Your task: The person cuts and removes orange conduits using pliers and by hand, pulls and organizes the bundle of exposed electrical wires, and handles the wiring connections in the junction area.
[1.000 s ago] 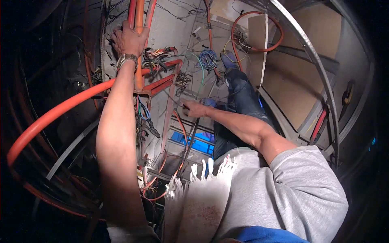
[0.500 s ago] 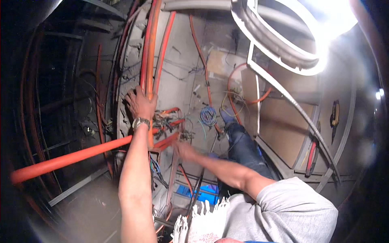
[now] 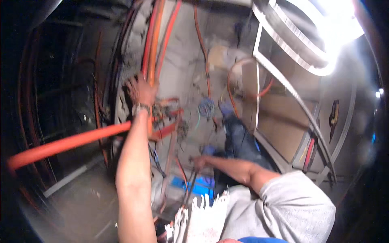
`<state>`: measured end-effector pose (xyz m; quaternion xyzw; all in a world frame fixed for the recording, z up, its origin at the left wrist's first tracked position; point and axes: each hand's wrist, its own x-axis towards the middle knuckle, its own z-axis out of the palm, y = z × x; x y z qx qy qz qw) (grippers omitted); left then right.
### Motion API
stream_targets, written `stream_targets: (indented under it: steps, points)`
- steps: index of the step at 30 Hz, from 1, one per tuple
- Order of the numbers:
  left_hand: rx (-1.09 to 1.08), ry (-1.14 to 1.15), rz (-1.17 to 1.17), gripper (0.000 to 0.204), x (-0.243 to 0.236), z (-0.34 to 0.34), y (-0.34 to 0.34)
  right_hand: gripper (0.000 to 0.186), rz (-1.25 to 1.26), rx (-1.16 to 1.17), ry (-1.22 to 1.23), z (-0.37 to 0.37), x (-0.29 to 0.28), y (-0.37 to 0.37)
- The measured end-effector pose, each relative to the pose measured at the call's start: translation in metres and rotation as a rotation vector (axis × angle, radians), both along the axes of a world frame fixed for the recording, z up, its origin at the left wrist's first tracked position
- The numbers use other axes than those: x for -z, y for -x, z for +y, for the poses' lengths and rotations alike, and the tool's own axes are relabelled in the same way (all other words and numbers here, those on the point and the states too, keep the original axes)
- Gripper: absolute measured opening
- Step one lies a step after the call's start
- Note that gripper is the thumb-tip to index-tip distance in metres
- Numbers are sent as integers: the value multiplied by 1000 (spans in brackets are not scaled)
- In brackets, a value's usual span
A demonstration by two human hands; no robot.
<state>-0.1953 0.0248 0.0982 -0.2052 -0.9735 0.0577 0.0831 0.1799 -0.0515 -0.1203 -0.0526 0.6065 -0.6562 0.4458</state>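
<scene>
My left hand lies against the broken edge of the wall, fingers spread, right beside the upright orange conduits. A wristwatch is on that wrist. From just below the hand, a long orange pipe stretches out to the left. Cut conduit ends and loose wires stick out of the wall to the right of my left forearm. My right hand is lower down, near the top of a dark rod; motion blur hides its fingers.
A coil of thin wires is on the wall surface ahead. A bright ring lamp stands at upper right, by a cardboard sheet. Pliers lie at the right. Something blue is below my right hand.
My right hand has moved away from the cut conduit ends, down and slightly right toward the dark rod. My left hand stays by the upright conduits. The whole view has shifted slightly.
</scene>
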Motion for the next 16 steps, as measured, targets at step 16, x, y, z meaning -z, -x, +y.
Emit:
stream_targets:
  steps: [16]
  points:
    - [15, 29, -212, 82, -15, 19, 9, 94, 451, 759, -370, -7, -28, 107]
